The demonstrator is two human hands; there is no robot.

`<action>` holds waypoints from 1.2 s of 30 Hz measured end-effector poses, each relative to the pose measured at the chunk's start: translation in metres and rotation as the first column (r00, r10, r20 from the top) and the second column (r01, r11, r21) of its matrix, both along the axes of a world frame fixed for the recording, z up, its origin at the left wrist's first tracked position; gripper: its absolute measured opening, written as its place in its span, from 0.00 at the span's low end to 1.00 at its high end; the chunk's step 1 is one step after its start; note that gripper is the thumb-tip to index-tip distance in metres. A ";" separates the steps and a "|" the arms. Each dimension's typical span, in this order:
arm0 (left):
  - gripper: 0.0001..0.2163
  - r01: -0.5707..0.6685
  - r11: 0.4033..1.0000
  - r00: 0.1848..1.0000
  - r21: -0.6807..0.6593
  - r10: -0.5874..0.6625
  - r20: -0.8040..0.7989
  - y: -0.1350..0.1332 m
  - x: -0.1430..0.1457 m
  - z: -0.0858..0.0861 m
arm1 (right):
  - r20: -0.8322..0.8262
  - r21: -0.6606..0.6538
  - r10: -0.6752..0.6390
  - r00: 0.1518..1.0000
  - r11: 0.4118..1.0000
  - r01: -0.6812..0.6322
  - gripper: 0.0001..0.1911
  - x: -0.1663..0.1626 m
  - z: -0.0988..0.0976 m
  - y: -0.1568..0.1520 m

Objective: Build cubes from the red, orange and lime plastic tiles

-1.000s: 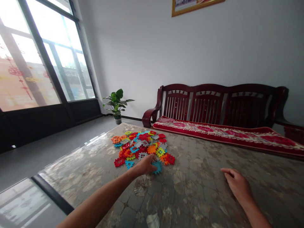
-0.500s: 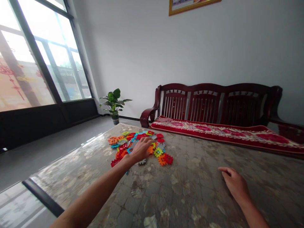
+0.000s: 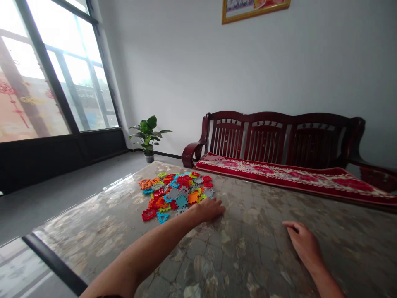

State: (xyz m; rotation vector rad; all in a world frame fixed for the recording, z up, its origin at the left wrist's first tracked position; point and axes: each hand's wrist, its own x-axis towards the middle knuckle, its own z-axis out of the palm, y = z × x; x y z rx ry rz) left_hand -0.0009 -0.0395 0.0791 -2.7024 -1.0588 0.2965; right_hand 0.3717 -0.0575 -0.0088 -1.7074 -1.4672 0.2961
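Over the near right edge of a pile of plastic interlocking pieces (image 3: 181, 201) is my left hand (image 3: 211, 209), palm down. Its fingers are bent toward the tabletop, and whatever lies under them is hidden. The pieces are flat with notched edges, in red, orange, blue, yellow-green and grey, and they overlap one another. An orange piece (image 3: 192, 198) lies just left of the hand. My right hand (image 3: 305, 242) rests on its side on the table, apart from the pile. Its fingers are loosely curled together, with nothing visible in them.
The table (image 3: 248, 248) has a glossy, flower-patterned cover. Behind it stands a dark wooden bench (image 3: 263, 136) with a red floral runner (image 3: 263, 169). A potted plant (image 3: 149, 136) is on the floor beyond the far left corner, near the window (image 3: 74, 74).
My left hand has moved right and toward me, from the middle of the pile to its near right edge. It now covers the spot where orange and red pieces showed. My right hand has barely moved.
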 end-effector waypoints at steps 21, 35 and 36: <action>0.19 -0.501 0.865 0.662 0.006 0.379 0.647 0.012 -0.083 0.046 | -0.007 0.018 0.001 1.000 1.000 -0.001 0.19 0.002 -0.004 0.002; 0.19 -0.913 0.363 -0.054 -0.187 0.347 0.936 -0.028 -0.170 -0.006 | 0.022 0.020 0.015 1.000 1.000 -0.016 0.19 0.006 -0.008 0.005; 0.19 -0.924 0.303 -0.122 -0.233 0.343 0.931 -0.032 -0.178 -0.011 | 0.024 0.023 0.020 1.000 1.000 -0.021 0.19 0.007 -0.009 0.006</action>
